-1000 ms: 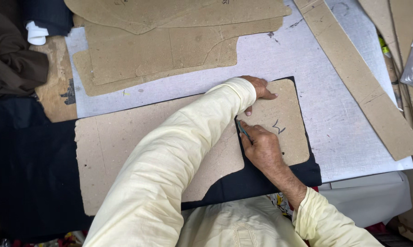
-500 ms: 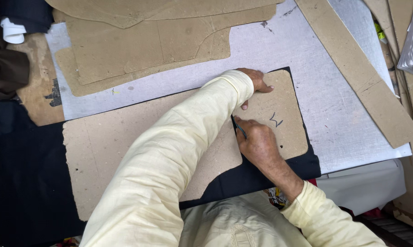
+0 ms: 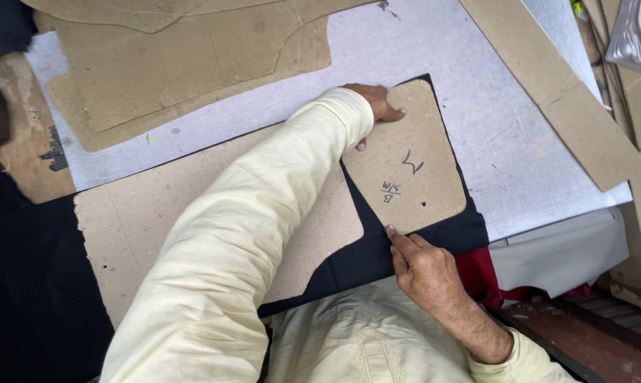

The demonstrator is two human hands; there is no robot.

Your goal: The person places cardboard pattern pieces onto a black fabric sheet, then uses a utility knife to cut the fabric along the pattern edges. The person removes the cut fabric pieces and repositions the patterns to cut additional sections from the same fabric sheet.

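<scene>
A brown cardboard pattern [image 3: 420, 170] with handwritten marks lies on black fabric [image 3: 377, 259] spread over the table. My left hand [image 3: 373, 103] reaches across and presses flat on the pattern's top left corner, fingers spread. My right hand [image 3: 423, 266] rests on the black fabric at the pattern's lower edge. Its fingers are pinched on a small thin marking tool [image 3: 390, 232] whose tip touches the pattern's edge. My pale yellow left sleeve hides the middle of the pattern.
Larger cardboard pattern pieces [image 3: 192, 64] lie at the back left on a grey sheet [image 3: 505, 142]. A long cardboard strip [image 3: 554, 85] runs diagonally at the right. Red and white cloth [image 3: 547, 255] hangs at the table's near right edge. More dark fabric [image 3: 29, 298] lies left.
My right hand has slid with the marking tool from the pattern's inner edge down to its lower edge. My left hand stays pressed on the top corner.
</scene>
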